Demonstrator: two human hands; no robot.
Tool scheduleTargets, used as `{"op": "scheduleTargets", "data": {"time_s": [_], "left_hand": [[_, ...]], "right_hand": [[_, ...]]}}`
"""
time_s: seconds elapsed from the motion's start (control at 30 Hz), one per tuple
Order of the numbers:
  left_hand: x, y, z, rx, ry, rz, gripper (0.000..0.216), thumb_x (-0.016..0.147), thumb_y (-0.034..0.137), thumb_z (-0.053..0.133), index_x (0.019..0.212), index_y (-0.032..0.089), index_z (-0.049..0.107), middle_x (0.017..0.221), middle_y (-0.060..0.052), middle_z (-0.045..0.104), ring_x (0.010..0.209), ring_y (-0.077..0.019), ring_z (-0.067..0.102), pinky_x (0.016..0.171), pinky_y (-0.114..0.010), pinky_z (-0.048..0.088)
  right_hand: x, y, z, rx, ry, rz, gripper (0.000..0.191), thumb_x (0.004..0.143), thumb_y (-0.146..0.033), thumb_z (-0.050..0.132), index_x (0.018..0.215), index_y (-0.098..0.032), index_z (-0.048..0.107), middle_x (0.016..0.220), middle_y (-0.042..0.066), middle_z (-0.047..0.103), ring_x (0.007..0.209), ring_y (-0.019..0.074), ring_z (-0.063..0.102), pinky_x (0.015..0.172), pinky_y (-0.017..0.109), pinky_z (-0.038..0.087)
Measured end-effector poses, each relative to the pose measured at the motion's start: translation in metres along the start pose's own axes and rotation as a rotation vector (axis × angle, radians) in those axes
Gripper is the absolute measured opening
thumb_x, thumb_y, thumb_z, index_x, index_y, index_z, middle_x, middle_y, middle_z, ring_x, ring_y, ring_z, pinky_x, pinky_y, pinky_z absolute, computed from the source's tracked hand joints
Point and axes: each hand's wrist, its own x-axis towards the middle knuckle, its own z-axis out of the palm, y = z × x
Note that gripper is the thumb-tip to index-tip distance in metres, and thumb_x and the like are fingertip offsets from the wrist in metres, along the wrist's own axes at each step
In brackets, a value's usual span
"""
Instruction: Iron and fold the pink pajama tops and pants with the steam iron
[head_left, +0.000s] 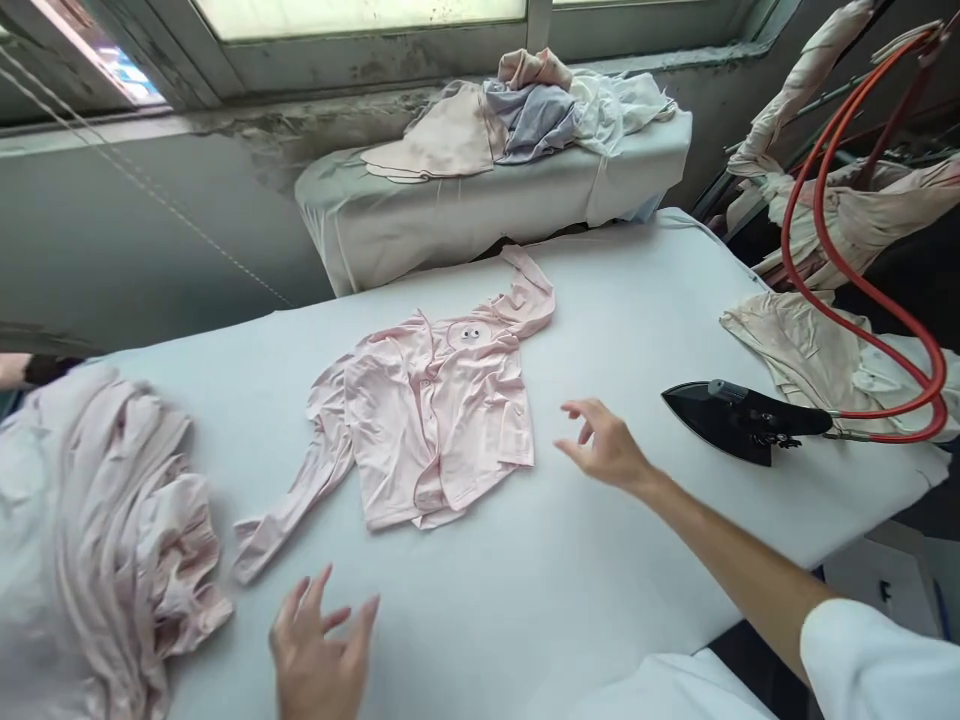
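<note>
A small pink long-sleeved shirt (394, 410) lies spread and wrinkled on the white padded table (600, 570). One of its sleeves reaches to the lower left, while the other bends up at the top right. On its chest is a patch with two eyes. My left hand (319, 640) is over the table below the shirt, fingers apart and holding nothing. To the right of the shirt, my right hand (600, 445) hovers with thumb and fingers apart, also empty. A black iron (720, 420) rests further right, beyond my right hand.
Piled pink garments (127, 530) cover the table's left end. Red hoses (892, 260) run up from the iron. Cream cloth (795, 340) lies behind it. A narrow padded board (420, 215) along the wall carries folded garments (450, 130). Another person's arm (15, 370) shows at far left.
</note>
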Motion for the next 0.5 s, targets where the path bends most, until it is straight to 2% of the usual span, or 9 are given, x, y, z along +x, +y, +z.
{"op": "scheduleTargets", "data": {"time_s": [0.07, 0.13, 0.17, 0.23, 0.3, 0.33, 0.37, 0.43, 0.5], "left_hand": [[0.019, 0.029, 0.033, 0.006, 0.033, 0.012, 0.060, 0.075, 0.053, 0.058, 0.127, 0.022, 0.058, 0.141, -0.016, 0.046, 0.092, -0.0246, 0.064, 0.079, -0.041, 0.054], [0.048, 0.053, 0.042, -0.037, -0.023, 0.024, 0.040, 0.076, 0.041, 0.053, 0.107, 0.020, 0.069, 0.117, -0.013, 0.063, 0.092, -0.0245, 0.063, 0.086, -0.039, 0.051], [0.060, 0.060, 0.036, -0.059, -0.117, 0.034, 0.032, 0.074, 0.037, 0.052, 0.093, 0.020, 0.071, 0.099, -0.009, 0.068, 0.087, -0.0231, 0.063, 0.084, -0.036, 0.051], [0.069, 0.059, 0.008, -0.064, -0.418, 0.053, 0.022, 0.071, 0.038, 0.055, 0.070, 0.022, 0.069, 0.067, -0.002, 0.065, 0.068, -0.0186, 0.060, 0.070, -0.028, 0.048], [0.052, 0.044, -0.026, -0.024, -0.711, 0.049, 0.024, 0.068, 0.043, 0.061, 0.058, 0.022, 0.066, 0.056, 0.001, 0.060, 0.057, -0.0157, 0.053, 0.058, -0.025, 0.042], [0.036, 0.036, -0.040, -0.024, -0.806, 0.032, 0.025, 0.067, 0.045, 0.062, 0.056, 0.022, 0.067, 0.056, 0.001, 0.061, 0.056, -0.0153, 0.053, 0.056, -0.025, 0.041], [0.015, 0.027, -0.049, -0.056, -0.843, -0.005, 0.026, 0.066, 0.046, 0.062, 0.057, 0.023, 0.069, 0.057, 0.001, 0.063, 0.057, -0.0156, 0.054, 0.056, -0.025, 0.041], [-0.027, 0.015, -0.052, -0.180, -0.706, -0.143, 0.028, 0.066, 0.046, 0.059, 0.067, 0.023, 0.075, 0.064, -0.001, 0.069, 0.059, -0.0174, 0.058, 0.058, -0.027, 0.046], [-0.064, 0.007, -0.038, -0.275, -0.447, -0.270, 0.033, 0.063, 0.044, 0.058, 0.077, 0.021, 0.077, 0.068, -0.003, 0.071, 0.059, -0.0197, 0.062, 0.059, -0.030, 0.050]], "right_hand": [[-0.002, -0.012, 0.027, -0.069, -0.130, 0.030, 0.050, 0.072, -0.040, 0.075, 0.115, -0.019, 0.060, 0.103, 0.008, 0.065, 0.066, 0.0149, 0.057, 0.066, 0.029, 0.048], [0.006, -0.025, 0.037, -0.118, -0.227, 0.078, 0.032, 0.073, -0.038, 0.074, 0.098, -0.019, 0.065, 0.091, 0.007, 0.066, 0.069, 0.0172, 0.057, 0.064, 0.027, 0.044], [0.009, -0.028, 0.033, -0.124, -0.250, 0.106, 0.021, 0.077, -0.037, 0.070, 0.084, -0.018, 0.065, 0.080, 0.005, 0.065, 0.068, 0.0170, 0.057, 0.062, 0.026, 0.042], [0.001, -0.024, 0.008, -0.078, -0.280, 0.137, 0.028, 0.084, -0.037, 0.061, 0.064, -0.018, 0.057, 0.062, 0.002, 0.058, 0.061, 0.0145, 0.053, 0.058, 0.024, 0.039], [-0.030, -0.005, -0.031, 0.007, -0.348, 0.141, 0.036, 0.083, -0.042, 0.061, 0.057, -0.019, 0.052, 0.055, -0.001, 0.052, 0.055, 0.0125, 0.049, 0.054, 0.023, 0.036], [-0.052, 0.007, -0.049, 0.043, -0.400, 0.153, 0.039, 0.081, -0.046, 0.062, 0.055, -0.019, 0.051, 0.052, -0.002, 0.050, 0.053, 0.0120, 0.047, 0.052, 0.023, 0.035], [-0.075, 0.019, -0.064, 0.045, -0.431, 0.194, 0.039, 0.080, -0.048, 0.062, 0.055, -0.019, 0.052, 0.051, -0.002, 0.049, 0.051, 0.0119, 0.045, 0.051, 0.024, 0.034], [-0.118, 0.037, -0.079, -0.002, -0.383, 0.306, 0.034, 0.077, -0.048, 0.061, 0.056, -0.021, 0.058, 0.049, -0.003, 0.050, 0.047, 0.0124, 0.044, 0.048, 0.025, 0.033], [-0.146, 0.041, -0.076, -0.076, -0.190, 0.416, 0.027, 0.074, -0.045, 0.058, 0.062, -0.022, 0.063, 0.052, -0.001, 0.056, 0.048, 0.0141, 0.049, 0.050, 0.026, 0.036]]}}
